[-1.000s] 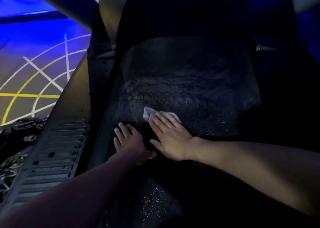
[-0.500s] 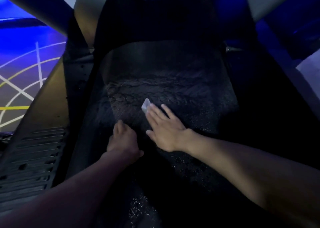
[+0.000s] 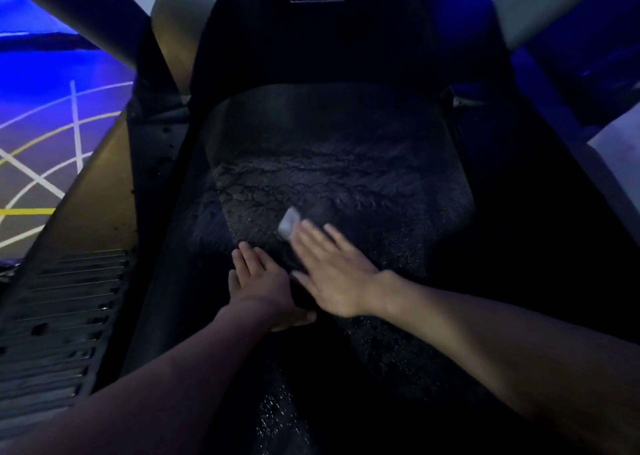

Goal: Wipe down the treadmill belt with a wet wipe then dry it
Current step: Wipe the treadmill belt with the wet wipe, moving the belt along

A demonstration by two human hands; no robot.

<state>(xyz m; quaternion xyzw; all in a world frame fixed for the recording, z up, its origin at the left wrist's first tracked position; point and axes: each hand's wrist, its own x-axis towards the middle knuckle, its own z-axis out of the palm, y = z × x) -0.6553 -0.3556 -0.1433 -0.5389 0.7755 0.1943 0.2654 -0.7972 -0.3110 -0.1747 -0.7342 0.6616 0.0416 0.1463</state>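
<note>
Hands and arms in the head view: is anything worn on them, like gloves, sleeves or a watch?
The left hand and right hand have no gloves. The left forearm and right forearm are uncovered too, with no sleeve reaching into view. No watch, band or ring shows, though the dim blue light could hide a small one.

small white wet wipe (image 3: pixel 289 222) mostly hidden under flat right hand (image 3: pixel 335 274); dark textured treadmill belt (image 3: pixel 346 164) near end lost in shadow.

The wet wipe (image 3: pixel 290 222), spread wide past the fingertips (image 3: pixel 307 229) of the right hand (image 3: pixel 332 274) a second ago, is now mostly covered; only a small corner is shown.
</note>
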